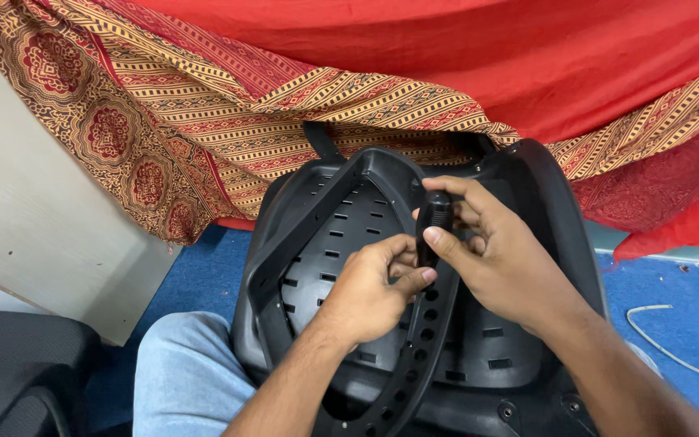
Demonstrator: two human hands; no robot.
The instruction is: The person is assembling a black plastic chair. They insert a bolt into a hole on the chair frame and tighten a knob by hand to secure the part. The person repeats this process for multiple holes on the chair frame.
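A black plastic chair back shell [341, 235] with rows of slots lies face-down across my lap, its curved spine with round holes running down the middle. My right hand [499, 259] grips a black screwdriver handle [434, 222] held upright over the spine. My left hand [374, 283] pinches the lower end of the tool against the shell, fingers curled and thumb touching the handle. The tip of the tool is hidden behind my fingers.
A red and patterned yellow-maroon cloth [301, 97] drapes behind the shell. A pale grey panel [34, 210] stands at the left. Blue carpet [673, 291] lies below, with a white cable tie [665, 340] at the right. My jeans-clad knee [184, 372] and a black chair seat [18, 372] sit lower left.
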